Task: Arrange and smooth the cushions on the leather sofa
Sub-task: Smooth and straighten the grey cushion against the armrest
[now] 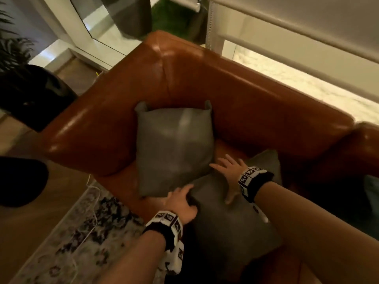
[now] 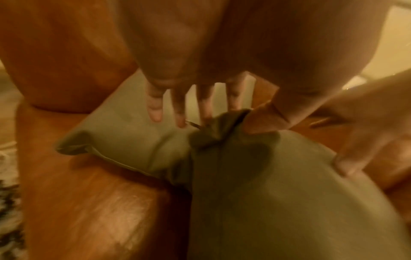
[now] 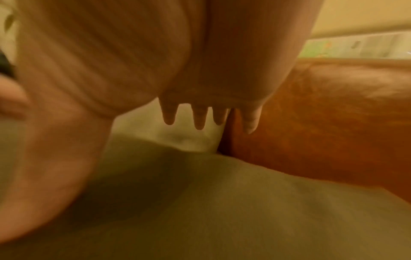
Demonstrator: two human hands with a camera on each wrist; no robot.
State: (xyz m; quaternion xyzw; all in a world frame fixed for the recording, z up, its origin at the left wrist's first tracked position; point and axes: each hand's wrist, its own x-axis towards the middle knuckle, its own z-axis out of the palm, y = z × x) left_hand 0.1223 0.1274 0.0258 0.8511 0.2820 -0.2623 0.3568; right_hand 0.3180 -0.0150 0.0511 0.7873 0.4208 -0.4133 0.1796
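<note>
Cushions sit under both our hands at the armrest end of the leather sofa [image 1: 256, 103]. Our left hand [image 1: 181, 203] holds the top left corner of the near grey cushion [image 1: 229, 226], thumb on the fabric and fingers reaching past it onto the far grey cushion [image 1: 174, 144]; in the left wrist view the thumb [image 2: 262, 123] pinches the bunched corner while the fingers [image 2: 155, 109] lie nearly straight. Our right hand [image 1: 227, 175] lies flat and spread on the upper part of the near cushion, fingers straight, gripping nothing. The two hands are apart, each at one side of that cushion's top edge.

We see the near cushion lying tilted on the seat, its top corner overlapping the lower edge of the far cushion. The far cushion leans upright in the corner where armrest and backrest meet. Beyond the front edge of the seat lies a patterned rug [image 1: 67, 232] with a white cable [image 1: 93, 220] across it.
</note>
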